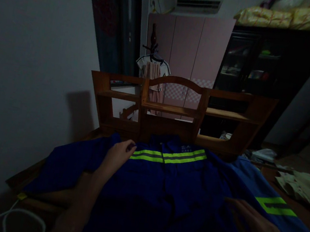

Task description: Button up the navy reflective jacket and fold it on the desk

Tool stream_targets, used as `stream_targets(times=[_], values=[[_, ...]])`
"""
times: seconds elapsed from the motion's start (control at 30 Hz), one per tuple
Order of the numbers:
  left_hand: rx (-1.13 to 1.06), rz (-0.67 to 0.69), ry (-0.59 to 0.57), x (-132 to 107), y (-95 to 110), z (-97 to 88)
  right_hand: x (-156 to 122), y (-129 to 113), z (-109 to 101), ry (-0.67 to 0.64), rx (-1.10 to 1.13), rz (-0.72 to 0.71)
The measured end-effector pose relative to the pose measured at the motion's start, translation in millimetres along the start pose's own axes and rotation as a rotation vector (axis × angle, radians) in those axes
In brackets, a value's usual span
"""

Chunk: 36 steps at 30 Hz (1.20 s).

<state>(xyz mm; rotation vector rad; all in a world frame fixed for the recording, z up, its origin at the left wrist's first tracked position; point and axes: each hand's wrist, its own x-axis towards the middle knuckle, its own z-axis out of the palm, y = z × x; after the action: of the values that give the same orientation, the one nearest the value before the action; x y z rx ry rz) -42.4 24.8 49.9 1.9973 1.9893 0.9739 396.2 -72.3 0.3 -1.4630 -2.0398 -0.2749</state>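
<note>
A dark blue work jacket (pixel 145 184) with yellow-green reflective stripes lies spread out before me, its collar at the far side and small white marks on the chest. My left hand (pixel 121 152) is over the shoulder on the left side, with the fingers curled together in a pinch on the cloth near the end of the chest stripe. Lower on the right, my right hand (pixel 250 219) is at the jacket's side. Motion and dim light smear its fingers, so their grip on the fabric is unclear.
Behind the jacket stands a wooden shelf unit (pixel 173 111). A lighter blue striped garment (pixel 266 189) lies at right, with pale cloth (pixel 303 186) beyond it. A white cable (pixel 26 212) loops at lower left. The wall (pixel 33 76) rises close on the left.
</note>
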Motion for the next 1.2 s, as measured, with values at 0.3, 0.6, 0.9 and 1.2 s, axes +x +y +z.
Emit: stream_targets(times=[0.3,0.6,0.9,1.2], values=[[0.325,0.505,-0.414,127,-5,91.0,222,-52,134,-0.322,0.067,-0.356],[0.585,0.568,-0.527,174,-24,107.9,284,-53,214,-0.585,-0.035,-0.37],[0.591,0.629,-0.555,173,-2,128.6,285,-12,221,-0.66,0.036,-0.281],[0.646,0.584,-0.784,203,14,116.0,290,18,179,-0.649,0.294,-0.284]])
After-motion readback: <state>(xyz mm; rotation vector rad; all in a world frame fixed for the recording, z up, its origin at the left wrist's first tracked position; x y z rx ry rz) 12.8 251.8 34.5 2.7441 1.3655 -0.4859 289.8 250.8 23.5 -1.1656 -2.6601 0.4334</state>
